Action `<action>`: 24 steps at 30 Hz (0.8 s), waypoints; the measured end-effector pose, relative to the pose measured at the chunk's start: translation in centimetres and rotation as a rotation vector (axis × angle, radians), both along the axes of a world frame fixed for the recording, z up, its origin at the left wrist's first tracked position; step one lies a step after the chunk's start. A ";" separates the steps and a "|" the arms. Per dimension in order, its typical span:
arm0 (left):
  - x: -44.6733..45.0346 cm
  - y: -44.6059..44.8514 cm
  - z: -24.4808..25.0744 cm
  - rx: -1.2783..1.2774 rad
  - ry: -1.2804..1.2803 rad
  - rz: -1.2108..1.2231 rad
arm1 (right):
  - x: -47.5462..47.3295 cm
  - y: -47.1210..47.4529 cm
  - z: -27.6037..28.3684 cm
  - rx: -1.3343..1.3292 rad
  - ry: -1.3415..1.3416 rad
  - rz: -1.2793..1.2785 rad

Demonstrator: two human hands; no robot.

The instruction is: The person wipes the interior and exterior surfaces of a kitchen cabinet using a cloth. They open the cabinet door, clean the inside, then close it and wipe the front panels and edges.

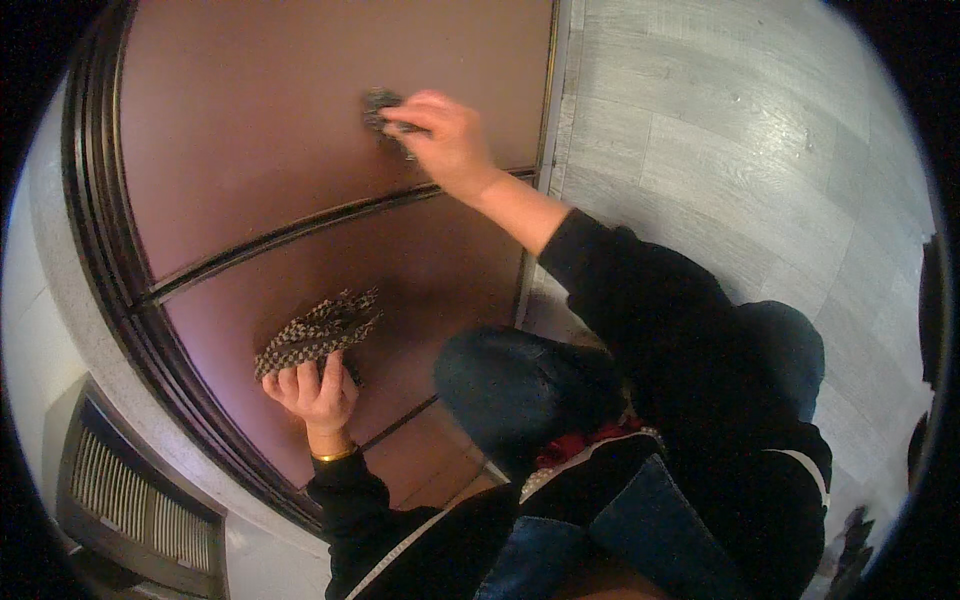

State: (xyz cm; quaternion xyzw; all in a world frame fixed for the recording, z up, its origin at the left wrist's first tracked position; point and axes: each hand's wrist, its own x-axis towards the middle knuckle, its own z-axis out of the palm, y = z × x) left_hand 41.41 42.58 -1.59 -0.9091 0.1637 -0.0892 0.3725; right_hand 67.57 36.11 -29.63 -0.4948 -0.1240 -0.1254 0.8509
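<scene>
My right hand (450, 139) pinches a dark, mottled scouring pad or wad of cloth (379, 105) against the upper brown panel (262, 112). Motion blurs that hand, so the material cannot be made out. Below, my left hand (319, 394) grips a black-and-beige checked cloth (315, 330) with frayed ends. The cloth is bunched against the lower brown panel (457, 277), fingers over its near edge and the thumb side partly hidden. Between the two panels runs a dark strip with a ridge (300, 229).
Dark grooved framing (112, 202) borders the panels on the left, with a pale curved ledge (67, 247) outside it. A louvred grille (142, 495) is at lower left. Grey wood-look flooring (690, 142) spreads on the right. My bent knee in jeans (525, 382) is close to the lower panel.
</scene>
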 end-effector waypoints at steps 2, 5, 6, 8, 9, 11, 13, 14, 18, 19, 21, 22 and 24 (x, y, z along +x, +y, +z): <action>-0.2 0.1 0.0 0.002 0.021 0.005 | 0.8 0.1 0.0 -0.034 0.077 -0.077; -0.5 0.0 0.1 0.027 0.011 0.015 | 4.2 -0.7 -7.9 -0.240 0.508 -0.028; -0.4 -0.2 0.0 0.033 0.001 0.013 | 2.9 -1.1 -5.3 -0.207 0.448 -0.040; -0.3 -0.4 -0.1 0.102 0.021 0.047 | 1.1 -3.0 -0.2 -0.172 0.356 -0.024; -0.3 -0.5 -0.2 0.037 -0.027 0.031 | 0.8 -2.2 1.9 -0.135 0.025 -0.094; -0.1 -0.7 -0.1 0.043 -0.013 0.031 | 0.4 -1.4 6.9 0.122 -0.063 0.017; 0.1 -0.8 0.0 0.032 -0.011 0.010 | 3.4 -0.1 5.0 0.225 0.079 -0.077; 0.0 -0.8 0.0 0.027 -0.015 0.022 | 5.6 0.5 1.8 -0.019 0.168 -0.324; 0.1 -0.6 -0.1 0.014 -0.064 -0.003 | 4.0 1.0 -0.4 -0.142 0.175 -0.296; 0.1 -0.5 -0.2 0.045 -0.033 -0.009 | 3.3 0.5 -0.3 -0.190 0.206 -0.273; 0.0 -0.5 -0.4 -0.009 -0.068 -0.029 | 1.7 -0.3 3.8 0.012 -0.082 -0.165; 0.1 -0.4 -0.6 0.000 -0.050 -0.002 | 1.6 -1.0 5.1 0.053 -0.073 -0.117; 0.0 -0.4 -0.8 0.007 -0.038 0.013 | 3.7 -1.0 3.5 0.002 0.161 -0.258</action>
